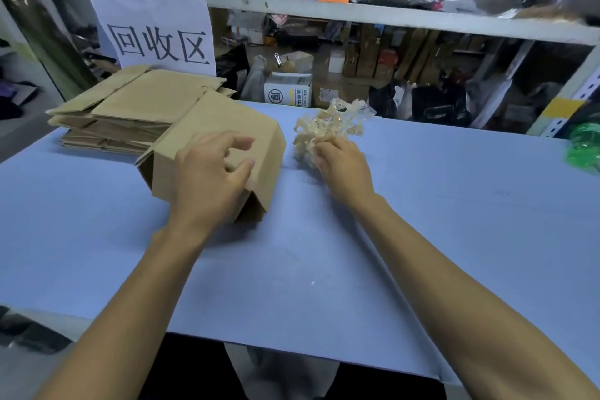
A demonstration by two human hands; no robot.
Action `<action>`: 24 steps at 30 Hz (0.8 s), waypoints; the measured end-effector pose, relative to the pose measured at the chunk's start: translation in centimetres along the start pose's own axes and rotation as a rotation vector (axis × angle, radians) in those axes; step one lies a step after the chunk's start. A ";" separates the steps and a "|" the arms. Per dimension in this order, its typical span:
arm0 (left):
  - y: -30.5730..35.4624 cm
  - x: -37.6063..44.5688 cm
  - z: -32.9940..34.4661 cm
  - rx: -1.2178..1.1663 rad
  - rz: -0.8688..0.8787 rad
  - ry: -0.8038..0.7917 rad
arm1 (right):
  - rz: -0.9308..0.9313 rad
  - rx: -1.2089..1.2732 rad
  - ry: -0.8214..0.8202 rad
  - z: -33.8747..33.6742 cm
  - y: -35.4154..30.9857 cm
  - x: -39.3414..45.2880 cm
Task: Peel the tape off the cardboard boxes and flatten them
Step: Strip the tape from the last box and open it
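With the right hand (342, 169) pinching the tape wad (328, 130), the loosely curled, empty left hand (211, 175) should press the box (227, 127) flat.

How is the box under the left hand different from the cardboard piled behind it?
The box under the left hand still stands as a hollow shape with an open end; the stack behind it lies flattened in layers. The box is single; the stack holds several pieces. Both are plain brown cardboard on the blue table.
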State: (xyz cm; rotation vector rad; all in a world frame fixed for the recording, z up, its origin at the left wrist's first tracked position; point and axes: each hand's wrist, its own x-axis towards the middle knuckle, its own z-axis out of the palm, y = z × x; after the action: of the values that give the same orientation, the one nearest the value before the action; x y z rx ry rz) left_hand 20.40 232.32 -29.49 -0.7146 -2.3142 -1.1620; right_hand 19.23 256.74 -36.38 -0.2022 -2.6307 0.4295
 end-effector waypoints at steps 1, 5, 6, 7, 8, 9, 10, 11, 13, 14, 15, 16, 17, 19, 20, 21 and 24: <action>-0.5 0.3 -0.4 0.070 0.020 0.022 | -0.008 0.025 -0.048 -0.5 0.1 0.0; -3.9 1.3 -1.8 0.297 -0.066 0.044 | -0.019 0.070 -0.125 -2.1 0.2 -0.8; -4.6 1.5 -2.2 0.329 -0.128 0.047 | -0.015 0.074 -0.078 -2.2 0.2 -1.2; -5.2 1.7 -2.7 0.353 -0.187 0.047 | -0.012 0.080 -0.004 -2.4 0.0 -1.7; -5.5 1.9 -3.3 0.361 -0.246 0.038 | -0.011 0.088 0.084 -2.5 -0.3 -2.1; -5.8 2.0 -3.9 0.342 -0.318 0.015 | -0.005 0.091 0.170 -2.5 -0.7 -2.6; -5.9 1.9 -4.3 0.295 -0.411 -0.019 | -0.007 0.100 0.241 -2.9 -1.3 -2.9; -6.0 1.8 -4.6 0.232 -0.505 -0.057 | 0.000 0.127 0.261 -3.2 -2.1 -3.3; -6.0 1.4 -5.0 0.133 -0.590 -0.106 | 0.019 0.275 0.033 -4.0 -4.1 -4.1; -6.0 1.1 -5.0 0.101 -0.594 -0.108 | 0.042 0.383 -0.201 -4.4 -5.5 -4.7; -6.0 0.8 -5.1 0.068 -0.597 -0.104 | 0.085 0.505 -0.436 -4.3 -6.5 -5.2; -5.9 0.5 -5.2 0.025 -0.612 -0.096 | 0.109 0.625 -0.586 -4.1 -7.4 -5.7; -6.0 0.2 -5.4 -0.029 -0.626 -0.083 | 0.113 0.719 -0.611 -3.5 -8.0 -6.2; -6.0 -0.5 -5.9 -0.154 -0.629 -0.057 | 0.147 0.834 -0.451 -2.3 -8.5 -6.9; -5.9 -0.9 -6.1 -0.221 -0.618 -0.040 | 0.171 0.828 -0.330 -2.0 -8.8 -7.3; -5.8 -1.2 -6.1 -0.278 -0.600 -0.015 | 0.193 0.808 -0.209 -1.9 -9.1 -7.6; -5.0 -2.1 -6.3 -0.412 -0.540 0.084 | 0.148 0.967 0.026 -2.2 -9.7 -8.4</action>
State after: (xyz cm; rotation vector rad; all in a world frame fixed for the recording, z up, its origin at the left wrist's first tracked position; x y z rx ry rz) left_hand 19.87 224.10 -30.28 -0.1492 -2.2831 -1.9011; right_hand 27.02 246.43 -34.81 -0.0739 -2.0913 1.6369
